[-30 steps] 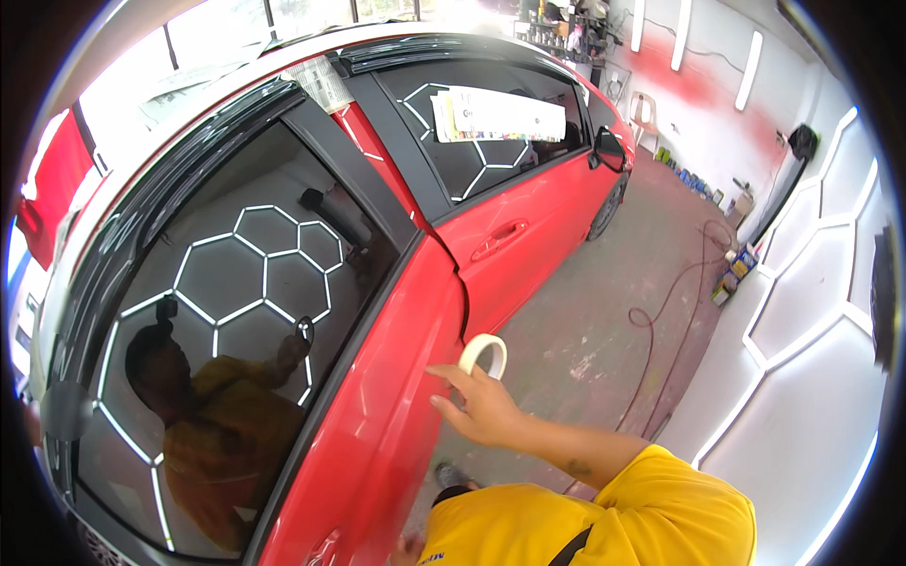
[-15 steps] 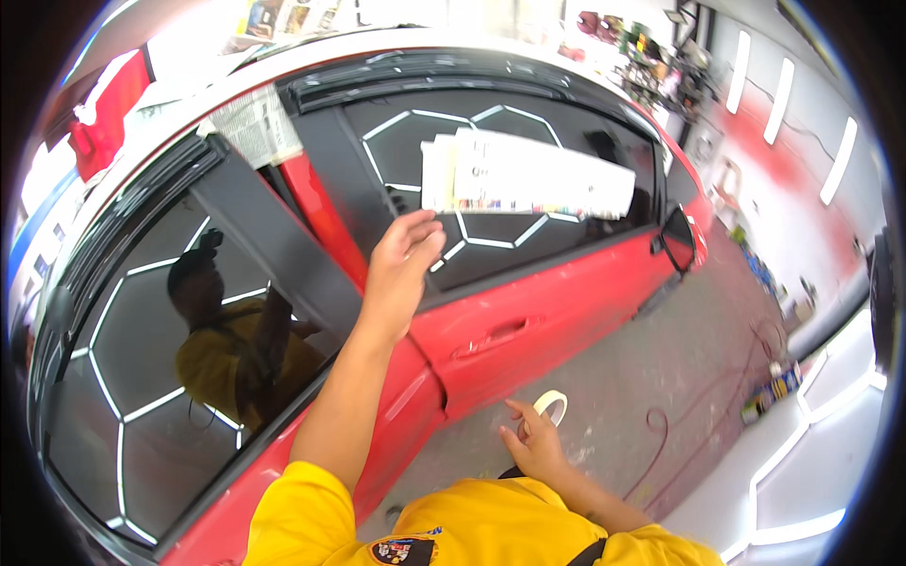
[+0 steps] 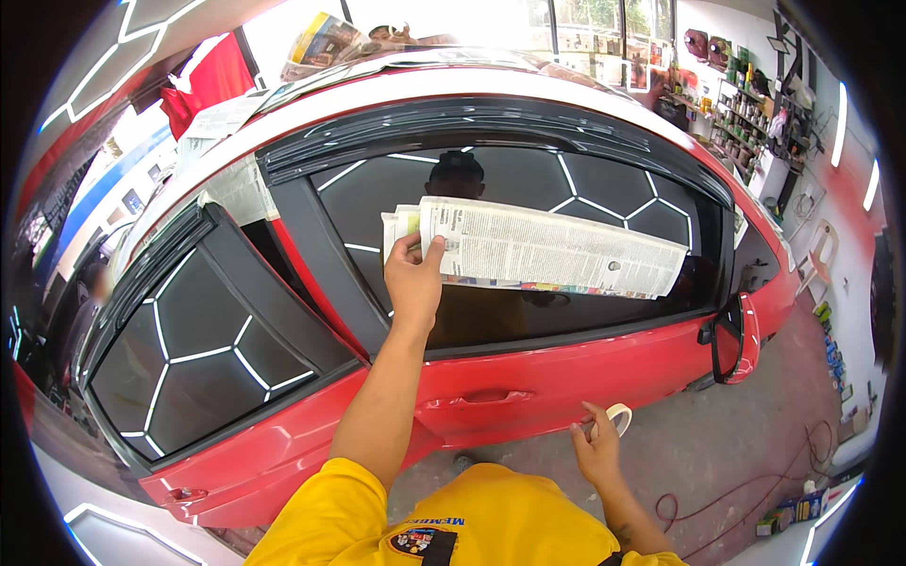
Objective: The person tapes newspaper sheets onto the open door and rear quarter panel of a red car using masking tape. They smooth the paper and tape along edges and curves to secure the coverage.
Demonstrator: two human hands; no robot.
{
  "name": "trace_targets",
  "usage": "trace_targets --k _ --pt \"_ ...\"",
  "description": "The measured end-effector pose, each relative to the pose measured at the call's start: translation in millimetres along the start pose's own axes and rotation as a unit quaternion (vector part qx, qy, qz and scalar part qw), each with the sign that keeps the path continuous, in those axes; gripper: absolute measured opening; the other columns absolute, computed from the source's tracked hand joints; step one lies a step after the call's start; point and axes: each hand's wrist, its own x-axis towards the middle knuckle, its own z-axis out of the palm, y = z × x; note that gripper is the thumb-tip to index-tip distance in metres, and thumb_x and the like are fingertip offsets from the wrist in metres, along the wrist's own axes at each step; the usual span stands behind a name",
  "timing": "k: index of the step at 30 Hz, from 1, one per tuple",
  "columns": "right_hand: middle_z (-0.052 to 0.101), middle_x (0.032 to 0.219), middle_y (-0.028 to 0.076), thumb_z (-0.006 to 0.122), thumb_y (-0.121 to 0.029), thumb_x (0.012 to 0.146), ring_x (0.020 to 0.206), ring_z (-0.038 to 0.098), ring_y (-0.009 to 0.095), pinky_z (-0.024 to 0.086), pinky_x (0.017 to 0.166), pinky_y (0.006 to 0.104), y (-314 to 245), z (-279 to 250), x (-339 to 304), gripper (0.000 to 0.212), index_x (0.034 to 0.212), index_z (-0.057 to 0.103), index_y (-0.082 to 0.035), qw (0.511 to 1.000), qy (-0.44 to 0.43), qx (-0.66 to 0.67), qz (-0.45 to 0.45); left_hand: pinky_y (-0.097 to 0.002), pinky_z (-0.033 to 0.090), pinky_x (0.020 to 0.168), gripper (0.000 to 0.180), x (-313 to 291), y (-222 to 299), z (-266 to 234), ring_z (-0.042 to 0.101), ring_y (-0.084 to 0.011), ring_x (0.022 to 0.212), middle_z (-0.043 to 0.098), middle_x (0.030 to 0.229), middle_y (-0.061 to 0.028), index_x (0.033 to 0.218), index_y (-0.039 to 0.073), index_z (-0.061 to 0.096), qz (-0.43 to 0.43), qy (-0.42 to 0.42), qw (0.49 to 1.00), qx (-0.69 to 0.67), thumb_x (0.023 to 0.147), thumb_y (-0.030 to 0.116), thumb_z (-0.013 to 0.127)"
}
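My left hand [image 3: 413, 283] is closed on the left end of a folded newspaper [image 3: 562, 243], thumb in front. The long, pale sheet stretches right across the dark front side window [image 3: 510, 316] of a red car. Whether the sheet touches the glass along its length, I cannot tell. Lower down, outside the red front door [image 3: 566, 373], my right hand [image 3: 596, 453] holds a roll of cream masking tape [image 3: 626, 417] by its ring, with a finger pointing up.
A side mirror [image 3: 734, 341] juts out at the door's front end. More newspaper [image 3: 247, 191] covers the pillar between the windows. Across the roof a person [image 3: 387, 34] is partly visible beside raised newspaper [image 3: 321, 45]. A red hose [image 3: 746, 505] lies on the floor at right.
The view has shifted, showing more of the car's front and roof. My left thumb now lies over the newspaper's front; earlier the fingers were at its lower left corner. The tape stays in my right hand.
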Motion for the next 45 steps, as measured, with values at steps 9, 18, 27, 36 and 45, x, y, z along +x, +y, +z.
trace_targets --k 9,18,27,36,45 --pt "0.065 0.108 0.009 0.080 -0.011 0.093 0.067 0.050 0.011 0.045 0.064 0.0286 -17.7 0.6 23.8 0.052 0.142 0.064 -0.006 0.995 -0.084 -0.017 -0.056 -0.0317 0.055 0.087 0.017 7.8 1.0 12.0 0.071 -0.0157 0.094 0.076 0.107 -0.0106 0.113 -0.004 0.069 -0.027 0.027 0.995 -0.091 0.103 0.009 0.071" --pt "0.065 0.109 0.009 0.080 -0.010 0.093 0.068 0.050 0.011 0.046 0.065 0.0286 20.7 -20.7 32.4 0.053 0.143 0.064 -0.006 0.998 -0.049 0.040 0.021 -0.0326 0.056 0.084 0.031 24.0 28.3 14.2 0.072 -0.0188 0.094 0.074 0.108 -0.0116 0.121 -0.006 0.067 0.007 0.052 0.995 -0.083 0.106 0.021 0.068" --pt "0.066 0.109 0.007 0.081 -0.011 0.094 0.067 0.051 0.010 0.046 0.064 0.0282 8.2 -10.2 14.3 0.052 0.143 0.064 -0.006 0.994 -0.099 0.039 0.015 -0.0323 0.057 0.075 0.027 48.6 37.3 15.3 0.072 -0.0180 0.083 0.077 0.095 -0.0124 0.107 -0.009 0.074 -0.002 0.057 0.997 0.059 0.097 0.015 0.079" --pt "0.066 0.107 0.007 0.079 -0.010 0.094 0.070 0.050 0.009 0.046 0.067 0.0281 -1.3 -14.9 28.7 0.052 0.144 0.064 -0.006 0.996 -0.072 0.047 -0.038 -0.0349 0.054 0.083 0.021 11.3 23.9 27.3 0.068 -0.0212 0.095 0.069 0.099 -0.0120 0.105 -0.006 0.072 0.234 0.120 0.940 0.217 0.098 0.014 0.077" --pt "0.048 0.157 0.019 0.091 -0.004 0.070 0.125 0.053 0.033 0.047 0.104 0.0453 -150.7 -100.9 96.1 0.091 0.154 0.056 -0.006 0.884 0.245 -0.130 -0.377 -0.0576 0.055 0.098 0.012 -206.4 43.5 -12.0 0.072 -0.0381 0.112 0.067 0.114 -0.0189 0.108 0.004 0.057 0.567 -0.224 0.791 0.050 0.101 0.003 0.067"
